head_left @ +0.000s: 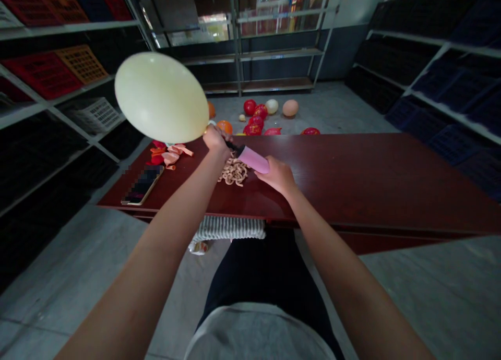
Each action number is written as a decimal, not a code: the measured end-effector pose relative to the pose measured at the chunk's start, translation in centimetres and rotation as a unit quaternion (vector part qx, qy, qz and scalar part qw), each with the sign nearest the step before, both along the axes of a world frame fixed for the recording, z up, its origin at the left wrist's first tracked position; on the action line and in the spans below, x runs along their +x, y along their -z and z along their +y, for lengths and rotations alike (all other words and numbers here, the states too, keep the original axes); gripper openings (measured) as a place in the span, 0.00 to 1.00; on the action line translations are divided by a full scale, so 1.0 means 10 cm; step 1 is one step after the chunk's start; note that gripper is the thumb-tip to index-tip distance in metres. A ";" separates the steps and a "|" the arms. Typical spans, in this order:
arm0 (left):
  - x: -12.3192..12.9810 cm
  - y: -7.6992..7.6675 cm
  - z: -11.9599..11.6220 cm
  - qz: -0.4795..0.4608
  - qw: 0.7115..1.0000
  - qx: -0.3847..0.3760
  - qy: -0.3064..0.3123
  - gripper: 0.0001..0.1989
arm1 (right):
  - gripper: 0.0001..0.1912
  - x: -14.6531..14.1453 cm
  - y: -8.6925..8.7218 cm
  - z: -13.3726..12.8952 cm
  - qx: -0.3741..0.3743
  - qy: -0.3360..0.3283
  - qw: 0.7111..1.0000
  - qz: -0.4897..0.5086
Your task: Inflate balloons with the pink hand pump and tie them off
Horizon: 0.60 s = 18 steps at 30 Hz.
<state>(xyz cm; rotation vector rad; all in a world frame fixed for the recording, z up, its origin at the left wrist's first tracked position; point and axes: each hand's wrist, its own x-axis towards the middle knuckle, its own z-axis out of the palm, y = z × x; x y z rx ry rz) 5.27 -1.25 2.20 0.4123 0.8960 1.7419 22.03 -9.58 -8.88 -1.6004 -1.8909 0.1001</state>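
A large pale yellow balloon [160, 96], blown up round, juts out to the upper left. My left hand [216, 140] is closed around its neck, where the black nozzle end of a pink hand balloon pump [253, 160] meets it. The join itself is hidden by my fingers. My right hand [279, 175] is wrapped round the far end of the pink pump. Beneath the pump, a pile of beige curled pieces [235, 173] lies on the dark red table [352, 177]. Limp uninflated balloons [171, 155] in red and pink lie left of my left hand.
A phone [144, 185] lies at the table's left end. Beyond the table, several inflated balloons [255, 122] rest on the floor. Shelves with crates [81, 65] line the left side, and more shelving [442, 52] stands on the right. Striped grey cloth [233, 227] is under the front edge.
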 end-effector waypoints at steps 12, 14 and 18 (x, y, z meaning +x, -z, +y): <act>-0.72 -0.52 -0.09 0.022 0.997 0.056 -0.056 0.19 | 0.18 -0.04 0.00 -0.04 0.015 -0.033 0.999 0.014; -0.63 -0.74 -0.10 0.044 0.994 0.092 -0.035 0.20 | 0.21 -0.02 0.03 -0.01 0.004 -0.034 0.998 0.052; -0.27 -1.10 -0.10 0.100 0.981 0.168 0.020 0.22 | 0.23 0.03 0.04 0.02 -0.010 -0.035 0.991 0.128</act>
